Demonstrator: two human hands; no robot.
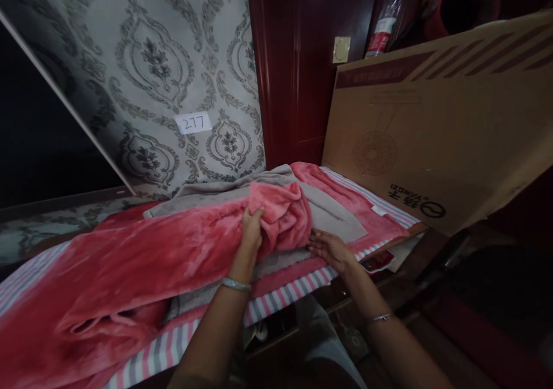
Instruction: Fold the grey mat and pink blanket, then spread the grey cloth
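Note:
A coral-red plush garment (181, 250) lies lengthwise over the table, its right end bunched up in thick folds. My left hand (253, 227) is closed on the fabric of this bunched end, thumb on top. At the right edge of the bunch is my right hand (330, 249), fingers stretched out and fingertips against the folds; it grips nothing that I can see. Under the red garment spreads a grey cloth (332, 207) with a pinkish-red border (371, 219). A loose tie or looped strip (108, 317) shows at the garment's lower left.
A striped cloth (287, 291) covers the table. On the right stands a large cardboard box (410, 124), with a plastic bottle (384, 29) behind it. A dark screen (47, 124) is at the left. A paper label (193, 123) is on the patterned wall.

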